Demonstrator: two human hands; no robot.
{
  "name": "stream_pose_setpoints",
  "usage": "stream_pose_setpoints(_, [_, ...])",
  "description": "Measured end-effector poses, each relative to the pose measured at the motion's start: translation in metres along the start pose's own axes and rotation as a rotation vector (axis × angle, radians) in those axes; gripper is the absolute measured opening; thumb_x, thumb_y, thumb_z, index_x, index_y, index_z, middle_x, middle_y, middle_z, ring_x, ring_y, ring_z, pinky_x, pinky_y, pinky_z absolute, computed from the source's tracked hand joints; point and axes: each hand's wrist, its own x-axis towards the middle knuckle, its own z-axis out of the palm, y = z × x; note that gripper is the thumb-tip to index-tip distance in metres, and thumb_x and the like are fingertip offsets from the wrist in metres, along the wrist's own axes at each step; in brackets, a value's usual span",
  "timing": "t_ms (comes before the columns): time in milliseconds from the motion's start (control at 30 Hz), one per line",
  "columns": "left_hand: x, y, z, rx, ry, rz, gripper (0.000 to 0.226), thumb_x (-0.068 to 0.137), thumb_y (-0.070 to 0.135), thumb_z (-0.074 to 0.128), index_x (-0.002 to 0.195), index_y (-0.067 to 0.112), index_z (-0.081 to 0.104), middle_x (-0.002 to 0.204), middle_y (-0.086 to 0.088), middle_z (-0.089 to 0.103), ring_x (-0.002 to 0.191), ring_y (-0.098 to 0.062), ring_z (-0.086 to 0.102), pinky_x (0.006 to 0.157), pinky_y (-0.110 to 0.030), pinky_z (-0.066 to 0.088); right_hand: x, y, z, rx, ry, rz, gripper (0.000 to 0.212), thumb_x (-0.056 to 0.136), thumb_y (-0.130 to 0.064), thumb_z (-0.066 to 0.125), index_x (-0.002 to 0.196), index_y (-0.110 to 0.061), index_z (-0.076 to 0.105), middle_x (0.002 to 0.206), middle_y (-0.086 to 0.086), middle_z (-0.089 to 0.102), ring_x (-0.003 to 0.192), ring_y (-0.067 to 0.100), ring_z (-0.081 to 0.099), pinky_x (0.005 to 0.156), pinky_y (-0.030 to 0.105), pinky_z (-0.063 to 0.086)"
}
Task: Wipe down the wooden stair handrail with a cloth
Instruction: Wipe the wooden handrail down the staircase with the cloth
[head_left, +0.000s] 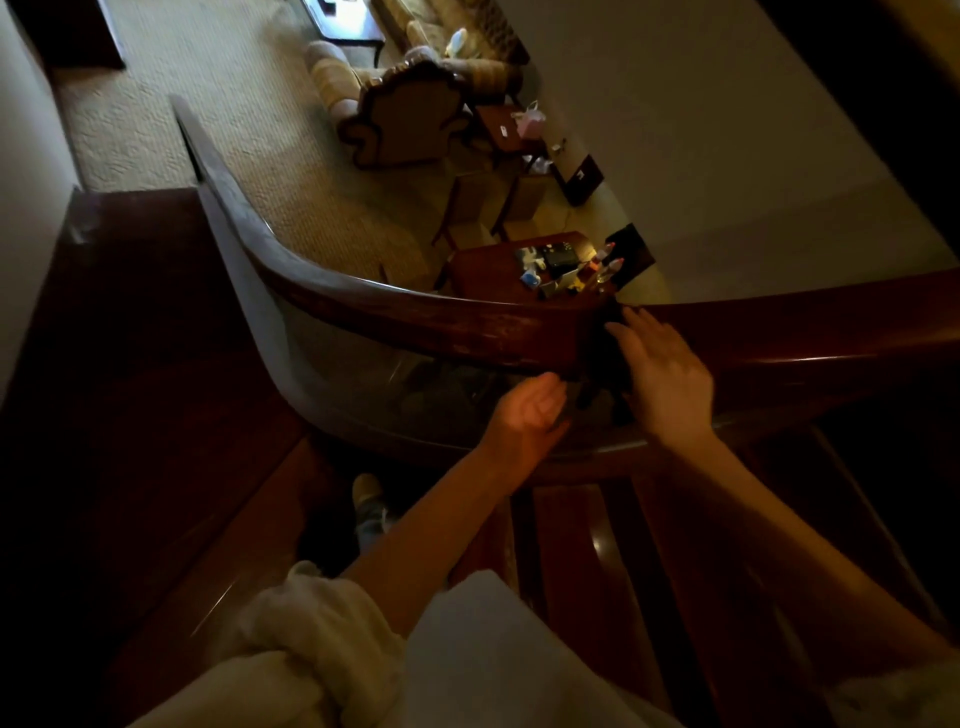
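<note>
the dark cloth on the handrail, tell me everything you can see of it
The dark, nearly black cloth is draped over the curved, glossy reddish-brown wooden handrail, with a limp end hanging below the rail's near edge. It looks soft and crumpled; in the dim light its weave and exact colour cannot be made out. The right hand lies flat on it, fingers spread, pressing it to the rail. The left hand is cupped, palm up, beside the hanging end; contact is unclear.

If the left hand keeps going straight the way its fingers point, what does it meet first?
Most likely the dark cloth draped over the wooden handrail, just ahead of the left hand fingertips. Depth is unclear; it may meet the rail's underside first.
</note>
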Motion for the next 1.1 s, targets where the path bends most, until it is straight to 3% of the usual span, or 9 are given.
stream_pose_setpoints(200, [-0.003,-0.001,-0.004,0.142,0.058,0.001,0.039,0.102,0.026,0.037,0.135,0.011,0.049,0.129,-0.006,0.056,0.122,-0.022,0.051,0.096,-0.033,0.042,0.033,-0.037,0.036,0.022,-0.012,-0.023,0.052,0.063,0.004,0.081,0.112,-0.002,0.067,0.120,0.023,0.065,0.111,0.041,0.062,0.093,0.051,0.049])
stream_pose_setpoints(267, [0.004,0.006,-0.009,0.049,0.053,0.033,0.044,0.103,0.026,0.033,0.140,0.005,0.044,0.126,-0.010,0.058,0.106,-0.021,0.059,0.081,-0.030,0.049,0.051,-0.069,0.048,0.062,-0.079,-0.086,0.032,0.076,-0.002,0.062,0.107,-0.003,0.069,0.115,0.022,0.067,0.107,0.040,0.065,0.090,0.049,0.052])
stream_pose_setpoints(333, [0.010,0.016,-0.009,-0.019,0.070,0.050,0.046,0.103,0.027,0.031,0.142,0.005,0.042,0.138,-0.014,0.051,0.114,-0.025,0.056,0.076,-0.030,0.049,0.059,-0.080,0.049,0.047,-0.116,-0.116,0.033,0.082,-0.010,0.045,0.101,-0.005,0.071,0.110,0.019,0.070,0.103,0.036,0.068,0.085,0.045,0.055])
stream_pose_setpoints(533, [0.015,0.004,0.008,-0.007,0.027,0.049,0.044,0.102,0.026,0.034,0.139,0.005,0.045,0.121,-0.008,0.059,0.104,-0.019,0.058,0.083,-0.028,0.050,0.025,-0.043,0.045,0.080,0.133,-0.006,0.026,0.089,-0.003,0.057,0.113,-0.002,0.067,0.121,0.022,0.065,0.115,0.034,0.062,0.097,0.045,0.050])
stream_pose_setpoints(667, [0.037,0.027,-0.009,-0.139,0.170,0.197,0.041,0.101,0.022,0.037,0.138,0.006,0.047,0.136,-0.015,0.053,0.126,-0.027,0.049,0.096,-0.034,0.044,0.066,-0.096,0.065,0.154,-0.053,0.020,0.036,0.076,0.000,0.072,0.112,-0.004,0.067,0.122,0.019,0.065,0.116,0.032,0.061,0.099,0.043,0.047])
stream_pose_setpoints(767, [0.046,0.040,-0.026,-0.169,0.256,0.262,0.043,0.102,0.026,0.035,0.138,0.008,0.049,0.137,-0.015,0.053,0.128,-0.028,0.048,0.097,-0.034,0.044,0.078,-0.119,0.067,0.201,-0.244,0.030,0.047,0.089,-0.007,0.063,0.135,-0.009,0.051,0.147,0.015,0.044,0.140,0.026,0.037,0.116,0.037,0.027])
stream_pose_setpoints(900, [0.038,0.005,-0.008,-0.027,0.146,0.151,0.030,0.101,0.026,0.038,0.122,0.017,0.059,0.134,-0.011,0.055,0.127,-0.026,0.049,0.107,-0.040,0.039,0.049,-0.083,0.051,0.195,-0.198,0.107,0.060,0.079,-0.001,0.072,0.135,-0.008,0.051,0.147,0.016,0.044,0.139,0.029,0.038,0.114,0.041,0.032])
stream_pose_setpoints(967, [0.038,-0.001,-0.005,0.001,0.147,0.132,0.025,0.100,0.027,0.041,0.114,0.021,0.061,0.130,-0.008,0.057,0.123,-0.023,0.052,0.102,-0.037,0.043,0.047,-0.081,0.052,0.205,-0.195,0.123,0.056,0.075,0.002,0.074,0.128,-0.004,0.057,0.140,0.019,0.051,0.133,0.032,0.046,0.110,0.043,0.035])
stream_pose_setpoints(1100, [0.055,0.050,-0.034,-0.110,0.267,0.254,0.033,0.099,0.028,0.042,0.125,0.015,0.057,0.128,-0.009,0.059,0.109,-0.019,0.057,0.083,-0.030,0.048,0.092,-0.133,0.075,0.274,-0.284,0.048,0.044,0.097,-0.010,0.051,0.140,-0.010,0.045,0.152,0.013,0.038,0.144,0.024,0.029,0.118,0.034,0.017])
